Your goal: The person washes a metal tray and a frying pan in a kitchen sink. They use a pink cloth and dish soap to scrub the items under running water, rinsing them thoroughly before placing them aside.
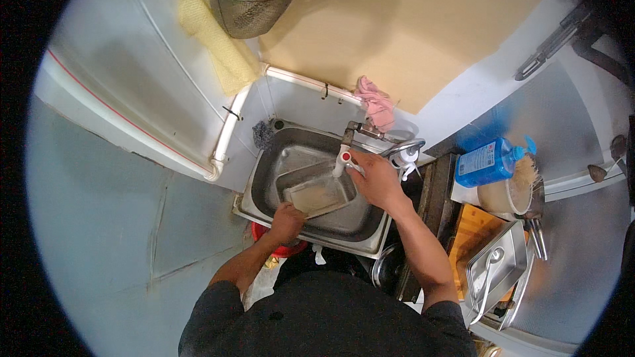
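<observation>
A white plastic tap (342,161) with a red dot hangs over a stainless steel sink (258,173). My right hand (375,178) holds its lever from the right. Under the spout, a rectangular metal pan (317,197) lies tilted in the basin. My left hand (287,222) grips the pan's near-left corner at the sink's front edge. The pan's bottom looks brownish; whether water stands in it is hard to tell. My right fingers partly hide the lever.
A steel wool scourer (262,135) sits at the sink's back-left corner. A pink cloth (375,104) hangs behind the tap. To the right stand a blue pump bottle (483,162), a wooden board (474,235) and a metal tray (511,253) with a ladle. A red basin (287,249) is below.
</observation>
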The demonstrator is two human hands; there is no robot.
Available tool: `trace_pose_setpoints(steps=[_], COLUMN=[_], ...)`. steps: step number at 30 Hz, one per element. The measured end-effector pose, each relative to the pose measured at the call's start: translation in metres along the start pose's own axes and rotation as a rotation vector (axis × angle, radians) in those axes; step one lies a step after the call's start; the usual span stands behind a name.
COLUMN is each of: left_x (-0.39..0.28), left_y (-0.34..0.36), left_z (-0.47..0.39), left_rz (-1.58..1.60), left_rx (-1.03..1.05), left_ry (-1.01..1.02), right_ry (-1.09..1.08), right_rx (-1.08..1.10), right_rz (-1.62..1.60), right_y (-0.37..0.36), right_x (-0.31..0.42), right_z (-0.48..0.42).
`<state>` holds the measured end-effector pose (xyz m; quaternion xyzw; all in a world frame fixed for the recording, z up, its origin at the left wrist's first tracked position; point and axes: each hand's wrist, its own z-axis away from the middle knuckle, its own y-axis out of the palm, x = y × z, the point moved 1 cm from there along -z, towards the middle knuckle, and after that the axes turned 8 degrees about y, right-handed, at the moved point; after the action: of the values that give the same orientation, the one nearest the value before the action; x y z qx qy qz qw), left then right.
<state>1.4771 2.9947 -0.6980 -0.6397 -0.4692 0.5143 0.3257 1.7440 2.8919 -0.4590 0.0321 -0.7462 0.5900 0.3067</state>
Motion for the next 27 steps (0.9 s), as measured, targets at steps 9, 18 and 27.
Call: trace_pose_setpoints(steps=[9, 18, 27], left_x=[0.007, 0.079, 0.122], left_y=[0.016, 0.036, 0.048], left_z=[-0.051, -0.032, 0.01], left_rz=[-0.072, 0.723, 1.466], left_rx=[0.276, -0.064, -0.535], left_ry=[-0.089, -0.795, -1.476], right_ry=[0.175, 0.354, 0.771], right_rx=[-0.086, -0.064, 0.126], right_rz=[0.166, -0.319, -0.066], right_y=[0.006, 0.029, 0.194], right_x=[0.027, -0.013, -0.18], right_z=[0.021, 0.056, 0.138])
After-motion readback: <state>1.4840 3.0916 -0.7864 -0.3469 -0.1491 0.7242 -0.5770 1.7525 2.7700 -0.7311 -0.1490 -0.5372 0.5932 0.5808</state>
